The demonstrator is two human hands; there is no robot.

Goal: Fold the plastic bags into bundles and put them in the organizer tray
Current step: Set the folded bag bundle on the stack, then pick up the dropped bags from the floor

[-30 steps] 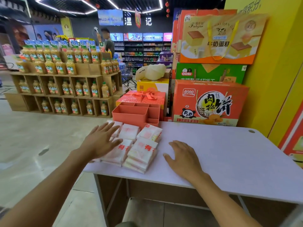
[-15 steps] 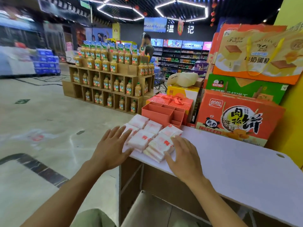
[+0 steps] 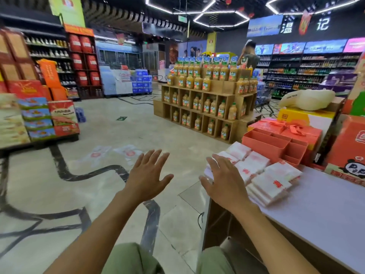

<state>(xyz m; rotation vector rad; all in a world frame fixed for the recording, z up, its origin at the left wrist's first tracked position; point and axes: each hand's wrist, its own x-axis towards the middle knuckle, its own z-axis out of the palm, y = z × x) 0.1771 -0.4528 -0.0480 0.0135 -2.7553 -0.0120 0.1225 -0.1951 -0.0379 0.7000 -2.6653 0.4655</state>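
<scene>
Hands out front in the head view, both of them empty. The left hand (image 3: 147, 177) hangs in the air over the floor (image 3: 110, 194), well off the left edge of the tabletop (image 3: 316, 210), its fingers (image 3: 153, 159) straight and fanned wide, gripping nothing. The right hand (image 3: 225, 182) sits at the tabletop's left end, palm down, fingers (image 3: 218, 163) spread and straight, their tips lying across the nearest pile of folded plastic bags (image 3: 274, 182); whether they press on it or hover just above, I cannot tell. Those bundles, white with red print, are stacked in several piles close together near the table's left corner. Just behind them stands the organizer tray (image 3: 274, 143), orange, with divided compartments, and I see no bundles showing in it from this angle. Behind the tray, a red gift box (image 3: 296, 129) with a ribbon; to the right, an orange carton with a panda (image 3: 353, 157). Down on the floor ahead of the left hand lie two pale, flat bags (image 3: 126, 153), blurred. Farther back stands a stepped display of juice bottles (image 3: 209, 95), and a person (image 3: 249, 58) stands beyond it. Green-trousered knees (image 3: 134, 258) fill the bottom edge.
</scene>
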